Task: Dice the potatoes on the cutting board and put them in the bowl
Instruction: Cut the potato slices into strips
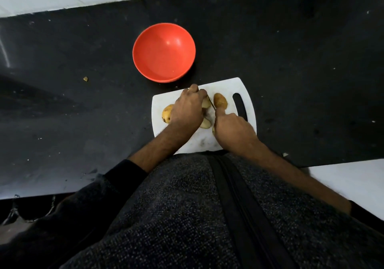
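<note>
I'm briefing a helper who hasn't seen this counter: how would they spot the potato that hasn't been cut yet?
Find the white cutting board on the black counter, just in front of the red bowl. The whole potato lies beside the board's handle slot, right of the knife blade. Unlike its neighbours, it is unhandled and fully skinned.

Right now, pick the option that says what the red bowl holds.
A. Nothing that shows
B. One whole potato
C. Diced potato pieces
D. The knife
A: the red bowl shows only its bare red inside, while the potato pieces lie on the cutting board, where the right hand holds the knife and the left hand steadies a piece.
</note>
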Available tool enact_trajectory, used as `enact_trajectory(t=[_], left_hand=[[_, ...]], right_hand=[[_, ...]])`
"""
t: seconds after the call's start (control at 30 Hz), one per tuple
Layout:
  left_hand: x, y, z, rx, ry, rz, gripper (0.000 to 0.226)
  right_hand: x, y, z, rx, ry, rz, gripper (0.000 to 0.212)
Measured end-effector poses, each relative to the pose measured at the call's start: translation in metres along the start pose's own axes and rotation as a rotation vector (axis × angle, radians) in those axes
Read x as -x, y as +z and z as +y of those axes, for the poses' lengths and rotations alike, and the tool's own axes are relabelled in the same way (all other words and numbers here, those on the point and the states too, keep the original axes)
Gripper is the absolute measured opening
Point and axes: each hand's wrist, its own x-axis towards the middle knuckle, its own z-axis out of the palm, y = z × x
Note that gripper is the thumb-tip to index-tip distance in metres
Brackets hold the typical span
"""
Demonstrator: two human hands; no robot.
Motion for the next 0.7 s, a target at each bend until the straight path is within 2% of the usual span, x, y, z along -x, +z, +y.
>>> enact_trajectory(t=[0.17, 0.23, 0.37, 0.5, 0.63, 0.7], left_hand=[[-0.001, -0.002, 0.001, 0.037, -0.020, -0.004, 0.034], [0.001, -0.001, 0.000, 0.065, -0.027, 0.008, 0.031], [0.002, -0.001, -0.001, 0.066, -0.021, 0.025, 0.031], [0.002, 0.002, -0.001, 0.054, -0.019, 0.028, 0.031], [0.004, 0.001, -0.001, 0.050, -0.032, 0.032, 0.029], [0.005, 0.001, -0.002, 0.038, -0.044, 0.028, 0.030]], right_hand=[[-0.010, -0.001, 0.000, -0.157, 0.086, -0.099, 0.064], [-0.010, 0.001, 0.002, -0.218, 0.148, -0.144, 0.056], [0.010, 0.009, 0.007, -0.096, 0.048, -0.122, 0.027], [0.024, 0.006, 0.011, -0.060, 0.023, -0.133, 0.022], [0.025, -0.003, 0.007, -0.051, 0.014, -0.071, 0.026], [0.017, -0.009, 0.002, -0.084, 0.024, -0.029, 0.043]])
